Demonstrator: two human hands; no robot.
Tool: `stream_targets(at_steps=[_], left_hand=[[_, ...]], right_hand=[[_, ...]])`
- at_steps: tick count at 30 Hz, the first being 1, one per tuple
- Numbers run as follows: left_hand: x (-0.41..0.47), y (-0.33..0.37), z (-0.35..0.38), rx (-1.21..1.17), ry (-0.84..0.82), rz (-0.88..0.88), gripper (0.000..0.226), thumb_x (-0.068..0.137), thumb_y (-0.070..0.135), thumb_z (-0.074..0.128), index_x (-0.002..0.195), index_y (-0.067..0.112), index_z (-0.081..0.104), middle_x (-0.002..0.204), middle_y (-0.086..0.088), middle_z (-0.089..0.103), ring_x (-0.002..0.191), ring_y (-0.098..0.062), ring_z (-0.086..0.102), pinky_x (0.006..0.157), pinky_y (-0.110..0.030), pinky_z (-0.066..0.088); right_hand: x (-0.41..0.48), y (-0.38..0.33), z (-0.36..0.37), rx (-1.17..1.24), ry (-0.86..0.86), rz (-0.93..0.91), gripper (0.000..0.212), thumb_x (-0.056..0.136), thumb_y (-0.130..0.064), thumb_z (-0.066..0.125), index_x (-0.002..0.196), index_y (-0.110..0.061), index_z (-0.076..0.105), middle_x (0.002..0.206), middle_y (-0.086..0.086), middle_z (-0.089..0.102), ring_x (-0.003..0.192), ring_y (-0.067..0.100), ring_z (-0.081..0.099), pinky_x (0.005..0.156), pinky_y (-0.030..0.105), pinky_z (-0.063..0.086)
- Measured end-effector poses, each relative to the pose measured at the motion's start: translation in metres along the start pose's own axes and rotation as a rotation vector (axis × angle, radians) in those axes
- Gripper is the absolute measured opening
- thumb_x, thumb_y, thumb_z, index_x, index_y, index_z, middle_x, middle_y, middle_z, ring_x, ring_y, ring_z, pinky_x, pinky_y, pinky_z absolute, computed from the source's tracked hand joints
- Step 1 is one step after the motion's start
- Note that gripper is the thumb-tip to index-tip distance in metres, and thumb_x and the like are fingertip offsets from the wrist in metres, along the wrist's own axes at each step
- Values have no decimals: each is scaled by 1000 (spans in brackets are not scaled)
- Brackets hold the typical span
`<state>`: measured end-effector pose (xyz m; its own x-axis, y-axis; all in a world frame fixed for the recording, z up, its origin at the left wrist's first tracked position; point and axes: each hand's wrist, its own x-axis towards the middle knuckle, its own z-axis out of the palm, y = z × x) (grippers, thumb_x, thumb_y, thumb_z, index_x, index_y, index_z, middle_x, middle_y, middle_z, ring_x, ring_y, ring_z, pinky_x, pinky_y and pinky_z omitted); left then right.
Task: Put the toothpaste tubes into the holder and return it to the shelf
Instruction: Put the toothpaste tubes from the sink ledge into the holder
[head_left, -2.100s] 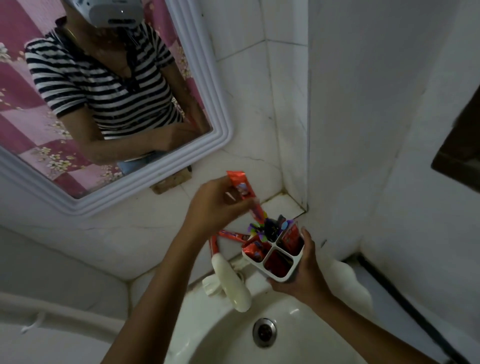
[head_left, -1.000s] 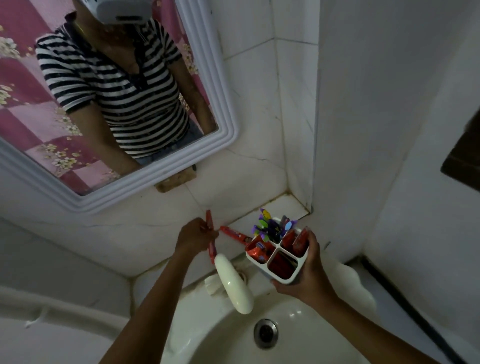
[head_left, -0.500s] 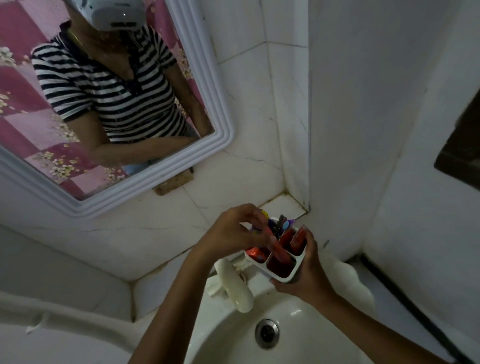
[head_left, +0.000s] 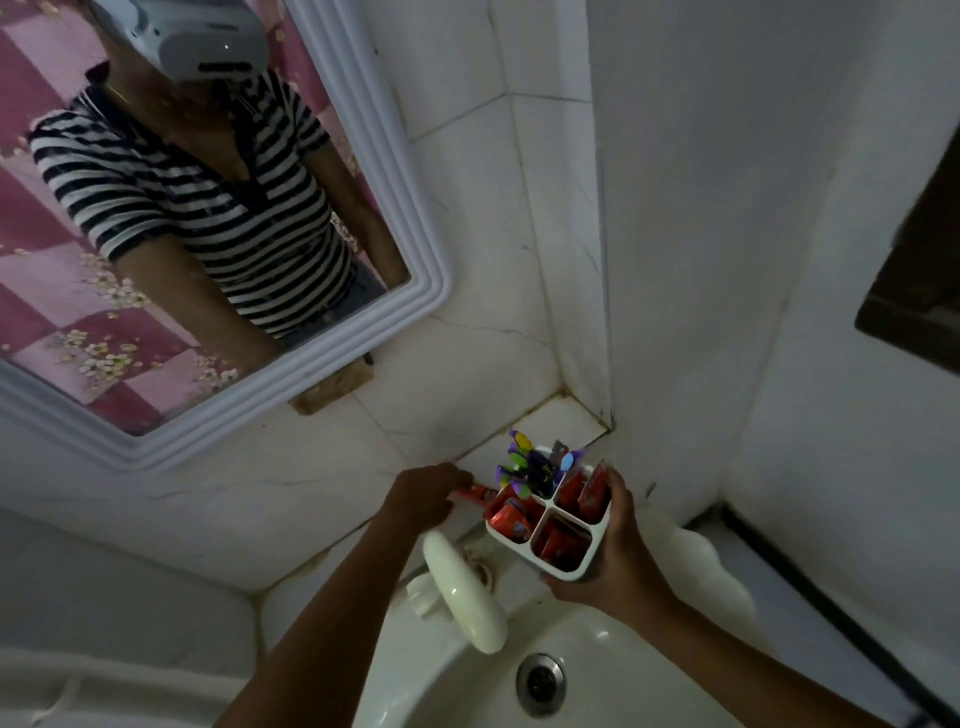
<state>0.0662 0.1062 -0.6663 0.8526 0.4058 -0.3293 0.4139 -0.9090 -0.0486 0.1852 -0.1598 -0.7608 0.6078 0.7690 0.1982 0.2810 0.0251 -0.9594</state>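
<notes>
While the sink (head_left: 597, 649) fills the nearest ground, with its drain (head_left: 540, 685) low in the bowl and the pale faucet (head_left: 462, 592) arching over the back rim, both arms reach across it toward the corner. Just beyond the faucet, the right hand (head_left: 615, 561) wraps around the far side and bottom of the white holder (head_left: 563, 564), fingers curled tight against its wall, keeping it upright above the back of the sink. Three of its four compartments hold red toothpaste tubes (head_left: 563, 540), and the fourth, farthest from the sink, is stuffed with colourful toothbrushes (head_left: 530, 465).

Left of the holder and almost touching it, the left hand (head_left: 423, 496) is closed down over one more red tube (head_left: 475, 491) that lies on the tiled shelf (head_left: 566, 421); the fingers are bent around its end, though I cannot tell how firm the pinch is. Beyond the holder, the shelf runs into the corner of the white tiled walls, and up to the left of it hangs the mirror (head_left: 363, 332).

By my reckoning the job is most of the way through: most of the tubes look loaded. What remains, as far as I can see, is this last tube by the holder, then setting the holder down on the shelf. Whether any other tube hides under the left hand, I cannot say.
</notes>
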Motion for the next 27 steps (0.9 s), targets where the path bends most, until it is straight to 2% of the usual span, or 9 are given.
stream_targets(at_steps=[4,8,12,15,17,19,22,25,27], left_hand=[[3,4,5,244,14,18,30,95,31,50,123,23,57,118,-6,63,105,-28,66,79,-36,53],[-13,-6,-1,206,74,-60,29,87,19,57,116,15,56,119,-9,57,97,-31,66,70,-36,52],[-45,-12,-31,-132,247,-172,27,80,28,65,105,21,55,104,-2,58,88,-26,64,66,-34,49],[-66,9,-66,-633,388,-263,19,77,20,74,89,20,59,93,-1,65,76,-29,68,67,-41,57],[-79,33,-92,-1028,398,-191,20,76,4,77,75,17,63,90,-11,70,78,-36,72,69,-49,61],[-90,54,-112,-1210,345,-84,26,76,2,78,74,23,63,91,-13,76,73,-29,75,56,-35,58],[-94,87,-126,-1232,239,58,20,77,3,77,81,17,64,95,-20,75,71,-21,72,52,-21,53],[-87,111,-125,-1115,171,96,22,74,9,83,88,4,66,94,-23,72,78,-30,72,70,-40,59],[-81,120,-119,-1010,140,73,23,74,19,83,90,9,69,93,-15,73,81,-30,73,76,-43,60]], right_hand=[[-1,-1,0,-10,0,6,150,51,-35,105,158,-55,2,160,-1,39,144,7,50,106,28,56],[-1,0,2,-24,4,10,149,50,-37,103,157,-55,1,160,1,38,144,10,51,107,29,55],[-1,1,2,-14,7,12,150,49,-38,103,156,-58,0,158,0,38,143,7,50,104,17,52],[-1,2,2,0,20,11,150,48,-38,103,156,-59,0,158,1,38,143,7,50,101,9,50],[-1,2,2,-2,19,4,151,49,-37,104,157,-57,0,159,2,38,144,10,51,102,10,49],[0,1,2,-5,20,3,151,48,-36,105,158,-55,2,158,2,40,143,11,52,102,11,50],[1,-2,0,-24,19,7,151,48,-38,106,158,-52,3,157,0,40,143,9,52,105,19,54],[2,-3,-1,-50,12,15,153,48,-39,106,164,-35,6,160,2,38,145,16,50,110,42,56],[3,-1,-1,-79,11,5,153,49,-40,105,165,-25,6,161,5,38,147,21,49,110,49,55]])
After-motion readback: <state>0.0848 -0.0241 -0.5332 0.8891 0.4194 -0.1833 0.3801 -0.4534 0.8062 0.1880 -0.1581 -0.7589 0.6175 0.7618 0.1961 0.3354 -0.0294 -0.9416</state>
